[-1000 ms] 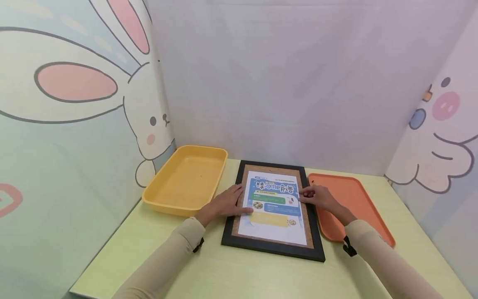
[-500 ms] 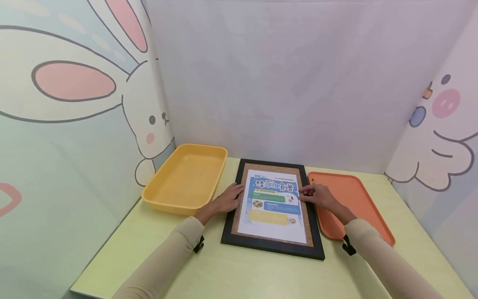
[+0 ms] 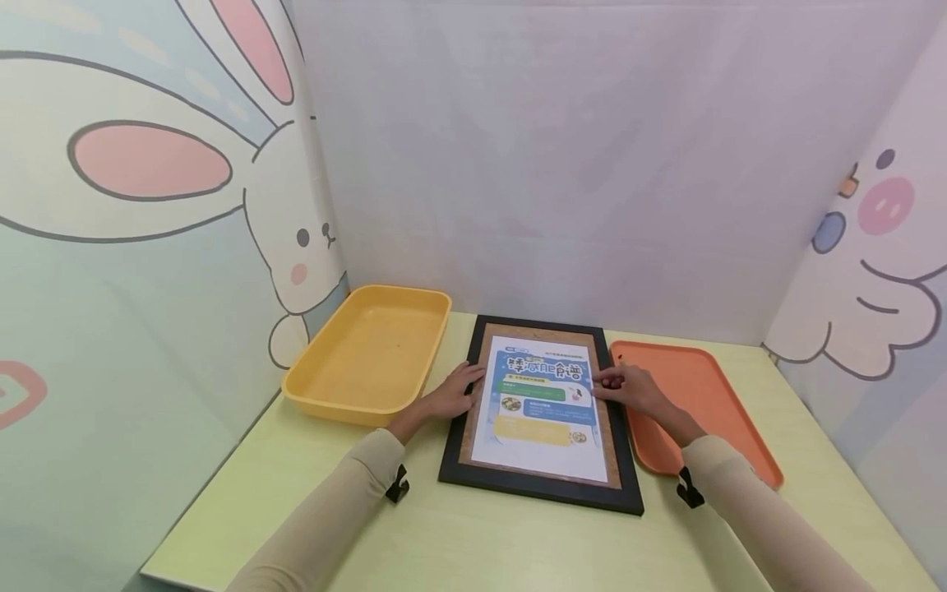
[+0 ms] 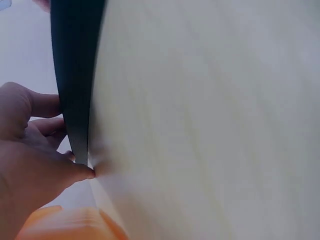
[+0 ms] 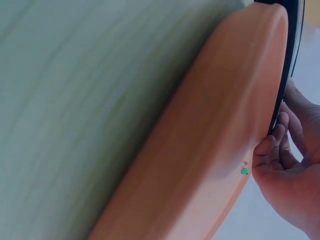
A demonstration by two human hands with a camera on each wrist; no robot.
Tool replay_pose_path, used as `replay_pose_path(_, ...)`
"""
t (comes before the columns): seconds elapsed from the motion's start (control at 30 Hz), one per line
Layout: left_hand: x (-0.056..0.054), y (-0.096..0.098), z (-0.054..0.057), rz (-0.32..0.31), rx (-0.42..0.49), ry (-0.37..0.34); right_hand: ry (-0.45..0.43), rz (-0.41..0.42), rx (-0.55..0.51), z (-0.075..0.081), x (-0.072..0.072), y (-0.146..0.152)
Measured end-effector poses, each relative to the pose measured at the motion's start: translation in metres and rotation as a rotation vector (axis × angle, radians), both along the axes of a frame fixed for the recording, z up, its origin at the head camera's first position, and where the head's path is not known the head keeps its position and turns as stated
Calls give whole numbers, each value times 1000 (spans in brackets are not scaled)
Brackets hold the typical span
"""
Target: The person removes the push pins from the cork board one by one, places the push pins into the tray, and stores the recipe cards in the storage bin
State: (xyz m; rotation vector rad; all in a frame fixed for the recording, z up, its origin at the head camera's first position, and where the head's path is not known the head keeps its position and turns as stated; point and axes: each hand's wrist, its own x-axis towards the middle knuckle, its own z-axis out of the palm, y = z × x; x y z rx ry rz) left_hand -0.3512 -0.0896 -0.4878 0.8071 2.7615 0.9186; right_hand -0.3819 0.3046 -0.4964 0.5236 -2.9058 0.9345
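A black-framed cork board (image 3: 543, 489) lies on the table with a printed paper sheet (image 3: 538, 464) on it. My left hand (image 3: 447, 396) rests across the board's left side, its fingertips at the sheet's left edge. In the left wrist view, one fingertip lies beside the outer side of the black frame (image 4: 77, 80). My right hand (image 3: 635, 391) is at the sheet's right edge, its thumb and forefinger tips touching there. The other right fingers (image 5: 265, 150) are curled under. Whether anything small is between the right fingertips cannot be seen.
A yellow tray (image 3: 370, 353) stands left of the board. An orange tray (image 3: 688, 386) adjoins its right side. In the right wrist view a small green item (image 5: 244, 171) lies in that tray. Printed cartoon walls surround the table (image 3: 414, 543) on the sides and back.
My left thumb, which was spread over the sheet a second ago, has drawn back toward the board's left side. The right hand, the board and the sheet look almost unmoved.
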Motion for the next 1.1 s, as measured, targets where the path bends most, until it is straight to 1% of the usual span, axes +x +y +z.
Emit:
replay_pose_path(0.13,0,1,-1,26,64,-37,0,-5,-5,-2,1,1)
replay_pose_path(0.23,0,3,-2,59,114,-79,-1,-16,-5,-3,2,1)
replay_pose_path(0.37,0,3,-5,137,161,-113,1,-11,-4,-4,3,-1)
replay_pose_path(0.5,0,3,-5,218,168,-123,2,7,0,-4,3,-3)
replay_pose_path(0.6,0,5,-3,264,181,-140,3,-2,8,-2,3,-4)
replay_pose_path(0.7,-1,6,-2,300,240,-164,14,-1,16,1,3,-4)
replay_pose_path(0.8,-2,7,-1,324,307,-183,18,-5,20,4,4,-5)
replay_pose_path(0.93,-2,8,-1,332,390,-195,8,-20,19,5,5,-6)
replay_pose_path(1.1,-2,10,0,324,447,-162,4,-23,17,4,5,-5)
